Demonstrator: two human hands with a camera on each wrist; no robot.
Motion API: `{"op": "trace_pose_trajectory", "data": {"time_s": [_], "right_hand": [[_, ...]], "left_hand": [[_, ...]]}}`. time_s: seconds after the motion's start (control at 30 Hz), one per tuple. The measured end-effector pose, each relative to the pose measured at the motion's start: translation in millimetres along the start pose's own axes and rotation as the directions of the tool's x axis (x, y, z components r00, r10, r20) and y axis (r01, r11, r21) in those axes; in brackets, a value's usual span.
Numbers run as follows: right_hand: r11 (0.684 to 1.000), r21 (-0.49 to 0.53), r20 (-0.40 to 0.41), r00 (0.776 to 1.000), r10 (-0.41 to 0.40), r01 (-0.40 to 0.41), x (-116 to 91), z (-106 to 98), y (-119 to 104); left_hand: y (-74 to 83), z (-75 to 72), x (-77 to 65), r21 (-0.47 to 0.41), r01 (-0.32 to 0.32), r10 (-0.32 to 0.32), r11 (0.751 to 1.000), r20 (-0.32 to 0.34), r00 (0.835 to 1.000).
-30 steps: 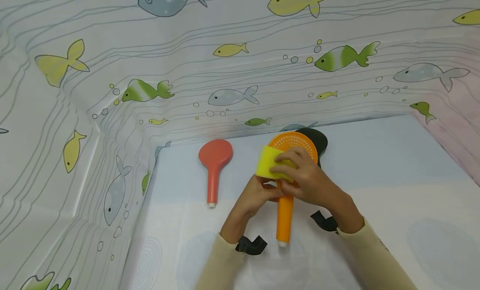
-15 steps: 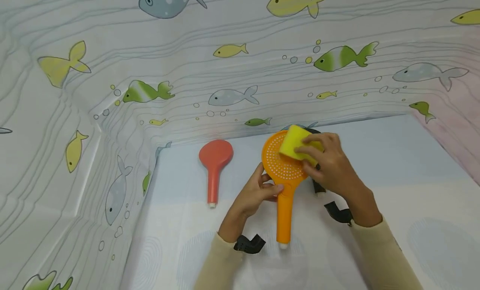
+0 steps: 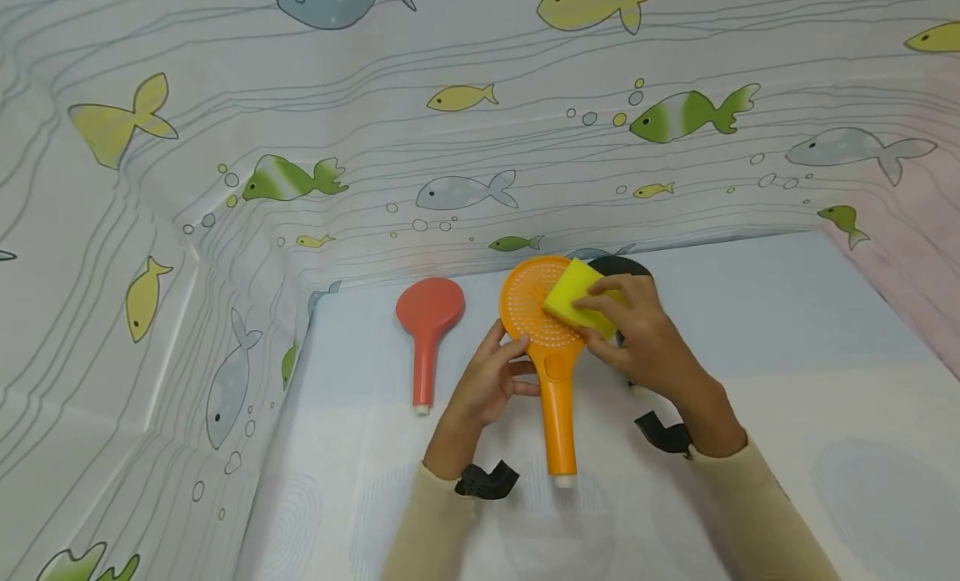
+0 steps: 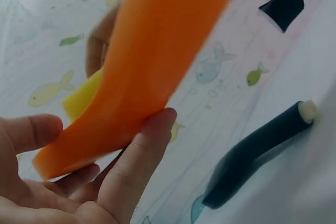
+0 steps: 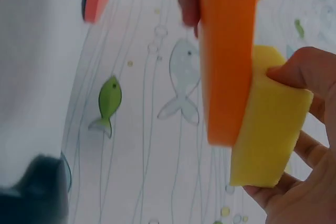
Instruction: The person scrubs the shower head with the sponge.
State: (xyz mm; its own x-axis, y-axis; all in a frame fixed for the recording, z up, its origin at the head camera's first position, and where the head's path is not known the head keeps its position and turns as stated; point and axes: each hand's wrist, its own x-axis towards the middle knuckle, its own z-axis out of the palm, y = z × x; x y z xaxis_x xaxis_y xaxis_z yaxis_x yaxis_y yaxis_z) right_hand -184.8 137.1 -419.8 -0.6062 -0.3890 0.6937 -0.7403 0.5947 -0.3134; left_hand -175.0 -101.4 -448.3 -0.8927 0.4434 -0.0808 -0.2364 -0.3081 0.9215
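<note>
An orange shower head with a perforated round face is held up in my left hand, its handle pointing down toward me. The left thumb and fingers grip it by the edge of its head, also visible in the left wrist view. My right hand pinches a yellow sponge between thumb and fingers. The sponge lies against the right part of the perforated face; in the right wrist view the sponge touches the orange head.
A red shower head lies to the left on the white and pale blue surface. Behind the right hand lies a black shower head, partly hidden; its handle shows in the left wrist view. A fish-patterned curtain rises behind and at left.
The orange shower head has turned its face upward and shifted slightly left. The sponge, held in the right hand, has moved about over the perforated face.
</note>
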Motion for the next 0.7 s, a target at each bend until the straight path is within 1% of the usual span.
{"op": "trace_pose_trajectory", "data": {"time_s": [0.2, 0.3, 0.37, 0.4, 0.47, 0.57, 0.63, 0.67, 0.7], "right_hand": [[0.996, 0.081, 0.100, 0.994, -0.039, 0.031, 1, 14, -19], [0.989, 0.144, 0.143, 0.988, -0.055, 0.034, 0, 17, -24], [0.981, 0.190, 0.185, 0.979, -0.082, 0.046, 0, 16, -28], [0.975, 0.217, 0.216, 0.971, -0.101, 0.053, 0, 15, -30], [0.958, 0.276, 0.287, 0.946, -0.152, 0.070, 0, 11, -33], [0.928, 0.366, 0.394, 0.891, -0.228, 0.076, -2, 4, -34], [0.906, 0.418, 0.434, 0.859, -0.270, 0.074, -4, -1, -31], [0.897, 0.437, 0.448, 0.849, -0.282, 0.067, -5, -3, -30], [0.892, 0.447, 0.449, 0.845, -0.290, 0.068, -6, -4, -28]], "left_hand": [[7.1, -10.5, -3.5, -0.064, -0.045, 0.044, 0.997, -0.021, 0.999], [9.4, -13.6, -4.2, -0.105, -0.059, 0.056, 0.993, -0.034, 0.998], [11.0, -16.1, -4.5, -0.134, -0.063, 0.056, 0.989, -0.054, 0.997], [12.1, -17.6, -4.8, -0.146, -0.066, 0.057, 0.987, -0.065, 0.996], [14.1, -21.0, -5.5, -0.164, -0.083, 0.070, 0.983, -0.082, 0.994], [17.4, -26.3, -7.5, -0.162, -0.117, 0.101, 0.980, -0.100, 0.990], [18.9, -29.1, -9.1, -0.159, -0.132, 0.119, 0.978, -0.091, 0.989], [19.4, -30.1, -10.1, -0.160, -0.128, 0.115, 0.979, -0.087, 0.990], [19.7, -30.8, -11.0, -0.163, -0.117, 0.105, 0.980, -0.079, 0.991]]}}
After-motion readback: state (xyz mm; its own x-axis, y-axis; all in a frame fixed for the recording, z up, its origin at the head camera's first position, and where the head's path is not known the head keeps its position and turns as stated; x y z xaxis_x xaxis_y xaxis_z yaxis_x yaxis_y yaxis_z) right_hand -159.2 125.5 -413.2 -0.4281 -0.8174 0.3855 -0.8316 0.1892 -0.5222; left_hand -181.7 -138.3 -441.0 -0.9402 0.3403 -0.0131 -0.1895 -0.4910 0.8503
